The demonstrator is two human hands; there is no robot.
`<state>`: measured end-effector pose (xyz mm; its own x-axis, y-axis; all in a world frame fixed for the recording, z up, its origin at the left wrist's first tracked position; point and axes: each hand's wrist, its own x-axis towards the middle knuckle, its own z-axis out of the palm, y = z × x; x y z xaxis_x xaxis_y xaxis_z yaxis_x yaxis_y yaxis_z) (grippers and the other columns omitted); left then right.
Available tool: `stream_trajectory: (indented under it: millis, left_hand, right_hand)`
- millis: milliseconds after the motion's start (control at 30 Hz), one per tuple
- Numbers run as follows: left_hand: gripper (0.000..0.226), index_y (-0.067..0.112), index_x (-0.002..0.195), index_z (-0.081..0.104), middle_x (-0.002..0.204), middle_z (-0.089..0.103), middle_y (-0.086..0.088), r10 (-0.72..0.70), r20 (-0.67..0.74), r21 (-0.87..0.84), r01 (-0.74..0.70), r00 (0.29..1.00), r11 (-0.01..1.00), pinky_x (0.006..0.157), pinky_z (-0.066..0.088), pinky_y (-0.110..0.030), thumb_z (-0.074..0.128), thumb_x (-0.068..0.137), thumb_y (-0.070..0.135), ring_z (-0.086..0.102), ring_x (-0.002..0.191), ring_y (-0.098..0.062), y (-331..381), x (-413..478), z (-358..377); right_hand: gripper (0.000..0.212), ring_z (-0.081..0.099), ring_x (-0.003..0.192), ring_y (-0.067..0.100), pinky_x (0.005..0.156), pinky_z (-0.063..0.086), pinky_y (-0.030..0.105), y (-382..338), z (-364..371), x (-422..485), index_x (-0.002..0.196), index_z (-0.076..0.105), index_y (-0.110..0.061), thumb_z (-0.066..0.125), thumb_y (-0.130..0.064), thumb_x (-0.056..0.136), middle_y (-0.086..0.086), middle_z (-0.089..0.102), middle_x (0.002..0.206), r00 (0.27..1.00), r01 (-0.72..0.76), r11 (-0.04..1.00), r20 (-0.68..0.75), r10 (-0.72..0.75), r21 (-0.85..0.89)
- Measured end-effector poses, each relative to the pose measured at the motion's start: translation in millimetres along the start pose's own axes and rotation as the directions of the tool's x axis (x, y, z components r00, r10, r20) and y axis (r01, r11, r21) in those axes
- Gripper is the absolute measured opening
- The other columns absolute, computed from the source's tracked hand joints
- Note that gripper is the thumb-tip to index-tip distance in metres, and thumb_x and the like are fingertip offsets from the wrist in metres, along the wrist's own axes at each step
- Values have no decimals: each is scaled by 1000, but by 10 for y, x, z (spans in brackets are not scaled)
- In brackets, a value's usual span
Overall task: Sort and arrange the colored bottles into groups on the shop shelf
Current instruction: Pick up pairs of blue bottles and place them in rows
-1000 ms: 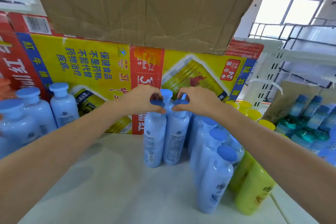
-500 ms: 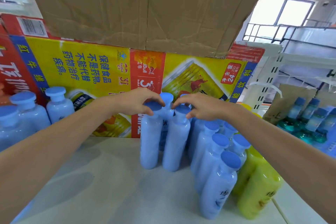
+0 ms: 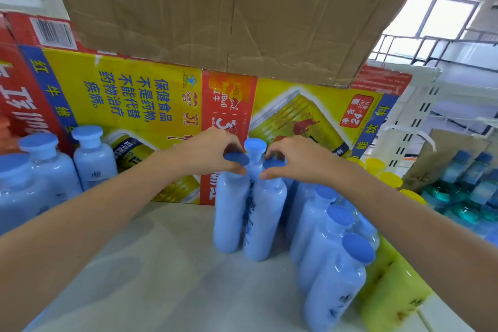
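Observation:
Two tall light-blue bottles stand side by side at the middle of the white shelf (image 3: 151,264). My left hand (image 3: 207,149) grips the dark-blue cap of the left bottle (image 3: 229,213). My right hand (image 3: 299,159) pinches the cap of the right bottle (image 3: 265,221). A third blue bottle (image 3: 254,147) stands just behind them, between my hands. To the right runs a row of several more blue bottles (image 3: 331,286), with yellow-green bottles (image 3: 393,296) beside it. Wider blue bottles (image 3: 93,160) stand at the far left.
A yellow and red drink carton (image 3: 140,94) forms the back wall, with a brown cardboard box (image 3: 229,13) on top. Teal and blue bottles (image 3: 469,197) sit on a neighbouring shelf at right, by a white upright (image 3: 409,129).
The view shifted slightly. Both hands stay on the caps of the two front bottles; their printed labels have turned out of sight at the front, and the bottles stand a little closer together.

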<state>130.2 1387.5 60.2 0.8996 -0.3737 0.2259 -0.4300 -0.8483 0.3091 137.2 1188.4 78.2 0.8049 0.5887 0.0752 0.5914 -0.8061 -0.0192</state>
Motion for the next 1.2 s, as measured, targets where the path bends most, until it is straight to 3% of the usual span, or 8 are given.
stream_trajectory:
  millis: [100, 267, 500, 600, 667, 833, 1033, 1200]
  left_hand:
    - [39, 17, 106, 65, 98, 65, 2, 21, 42, 40, -22, 999, 999, 67, 44, -24, 70, 75, 41, 56, 80, -13, 1, 6, -22]
    - [42, 18, 121, 58, 105, 56, 12, 88, 178, -114, -68, 980, 991, 69, 39, -1, 69, 80, 20, 50, 82, 9, -1, 12, -105]
    - [44, 20, 124, 55, 117, 55, 14, 184, 316, -245, -108, 931, 964, 85, 41, -6, 64, 83, 7, 50, 106, 0, -15, 41, -170]
    - [43, 22, 123, 56, 115, 56, 15, 173, 310, -244, -97, 935, 965, 80, 42, -2, 65, 83, 9, 53, 98, 5, -11, 44, -182]
    - [41, 21, 121, 57, 112, 57, 13, 137, 276, -199, -82, 951, 977, 75, 43, -2, 68, 81, 20, 54, 94, 5, 20, 52, -172]
    - [48, 9, 103, 65, 95, 64, -7, 39, 161, 32, -44, 986, 999, 67, 43, -26, 70, 73, 46, 57, 81, -20, 134, 93, -86]
    - [39, 10, 104, 67, 98, 68, -6, 59, 133, 65, -69, 989, 995, 79, 50, -39, 68, 78, 39, 61, 87, -22, 179, 73, -66]
    - [37, 12, 106, 66, 93, 67, 2, 112, 98, 54, -117, 989, 992, 68, 45, -23, 68, 78, 36, 58, 79, -16, 217, 88, -50]
  right_hand:
    - [44, 54, 90, 14, 74, 40, 28, 25, -14, 4, 116, 61, -21, 63, -47, 81, -1, 62, 113, 999, 40, 999, 25, -40, 29]
    - [37, 47, 86, 8, 76, 38, 26, 160, -30, 2, 119, 57, -30, 66, -35, 83, -5, 58, 118, 991, 89, 990, 94, -99, 113]
    - [40, 49, 105, 9, 87, 42, 24, 251, -23, -25, 110, 59, -37, 66, -10, 82, -9, 55, 120, 974, 133, 956, 143, -174, 260]
    - [39, 49, 106, 4, 84, 41, 17, 260, -32, -23, 115, 57, -33, 65, -13, 84, -11, 54, 123, 974, 127, 950, 146, -174, 285]
    - [40, 50, 103, 4, 81, 41, 15, 254, -37, -28, 122, 53, -29, 66, -28, 84, -10, 54, 124, 984, 90, 952, 124, -131, 293]
    - [49, 45, 75, 5, 58, 30, 12, 177, -21, -32, 119, 56, -22, 63, -50, 80, -8, 50, 97, 999, 4, 998, 40, -7, 64]
    - [37, 49, 70, 5, 64, 35, 23, 116, -5, -84, 109, 65, -17, 70, -37, 77, -5, 58, 93, 1000, -11, 989, -25, 15, 149]
    - [34, 50, 59, -1, 55, 34, 18, 144, -52, -141, 102, 69, -14, 75, -32, 74, -18, 50, 66, 995, -69, 967, -55, 85, 246]
